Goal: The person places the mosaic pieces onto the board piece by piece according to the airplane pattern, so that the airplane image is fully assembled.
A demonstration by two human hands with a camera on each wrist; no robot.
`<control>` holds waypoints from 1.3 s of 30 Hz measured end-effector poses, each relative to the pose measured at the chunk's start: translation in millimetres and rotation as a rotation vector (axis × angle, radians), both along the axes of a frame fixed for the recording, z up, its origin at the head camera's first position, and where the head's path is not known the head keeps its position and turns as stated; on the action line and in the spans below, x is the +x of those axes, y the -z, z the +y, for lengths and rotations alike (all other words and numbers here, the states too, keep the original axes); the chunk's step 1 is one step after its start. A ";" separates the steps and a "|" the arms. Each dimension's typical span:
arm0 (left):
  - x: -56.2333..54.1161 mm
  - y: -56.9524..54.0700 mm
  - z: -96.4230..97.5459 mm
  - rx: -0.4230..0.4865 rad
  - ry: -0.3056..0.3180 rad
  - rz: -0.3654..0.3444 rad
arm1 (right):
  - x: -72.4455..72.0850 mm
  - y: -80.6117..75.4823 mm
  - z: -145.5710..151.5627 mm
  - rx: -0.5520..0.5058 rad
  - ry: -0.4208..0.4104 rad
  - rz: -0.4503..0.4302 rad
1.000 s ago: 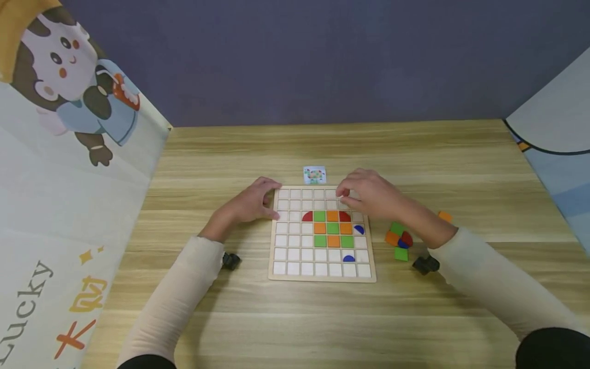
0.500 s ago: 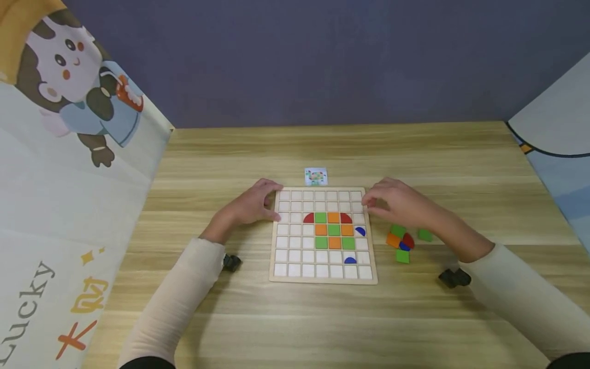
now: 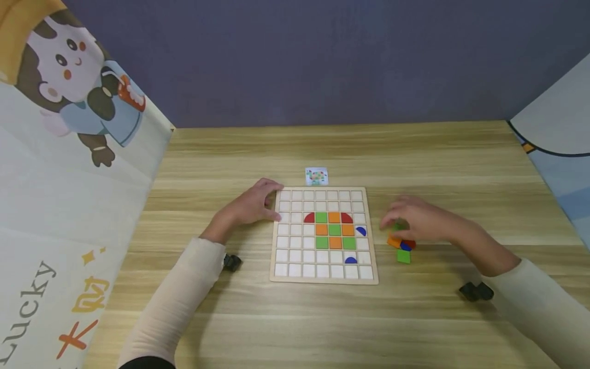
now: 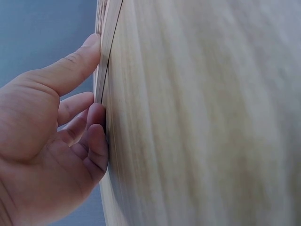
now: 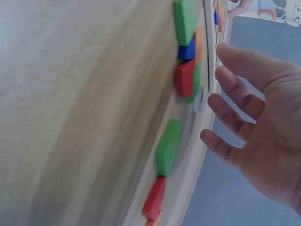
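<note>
A wooden grid board (image 3: pixel 322 280) lies at the middle of the table, with green and orange squares, two red quarter-round pieces and two blue half-rounds in its cells. Along its left edge rests my left hand (image 3: pixel 251 205), its straight thumb on the frame and the other fingers loosely bent beside it. My right hand (image 3: pixel 417 219) hangs over a small cluster of loose pieces right of the board, fingers apart, nothing held. Below it show a green square (image 3: pixel 403 256), a blue piece (image 3: pixel 405 246) and an orange square (image 3: pixel 393 241). The hand partly hides the cluster.
A small picture card (image 3: pixel 316 176) lies just behind the board. In the right wrist view, another green piece (image 5: pixel 168 148) and a red piece (image 5: pixel 154 200) lie apart from the cluster. A dark wall (image 3: pixel 341 66) stands behind the table.
My right hand has moved from above the board's upper right, rightward and toward me, to over the loose pieces. The left hand stays at the board's edge.
</note>
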State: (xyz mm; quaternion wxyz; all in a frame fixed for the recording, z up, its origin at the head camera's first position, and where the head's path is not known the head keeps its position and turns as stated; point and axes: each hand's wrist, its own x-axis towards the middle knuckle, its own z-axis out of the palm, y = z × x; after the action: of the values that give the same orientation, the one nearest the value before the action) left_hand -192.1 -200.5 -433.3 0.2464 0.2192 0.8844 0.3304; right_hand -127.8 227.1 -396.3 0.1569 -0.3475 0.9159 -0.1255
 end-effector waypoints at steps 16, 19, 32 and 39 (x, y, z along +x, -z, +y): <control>-0.1 -1.6 -2.0 -0.001 0.015 0.000 | 8.0 -0.2 -0.2 0.060 -0.057 0.054; 0.1 -1.9 -2.0 -0.002 0.021 0.000 | 8.0 -0.1 0.4 0.073 -0.056 0.066; -0.6 -0.1 -4.8 0.008 0.014 0.003 | 6.1 3.8 -0.8 0.039 -0.003 0.079; -0.9 -0.1 -3.5 0.006 0.018 0.013 | 6.9 4.1 -0.1 -0.008 0.025 0.070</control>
State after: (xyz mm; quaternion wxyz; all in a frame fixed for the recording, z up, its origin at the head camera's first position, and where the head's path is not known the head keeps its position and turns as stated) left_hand -193.0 -204.0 -433.2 0.2428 0.2301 0.8830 0.3291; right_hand -120.8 227.0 -400.4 0.1217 -0.3411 0.9245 -0.1187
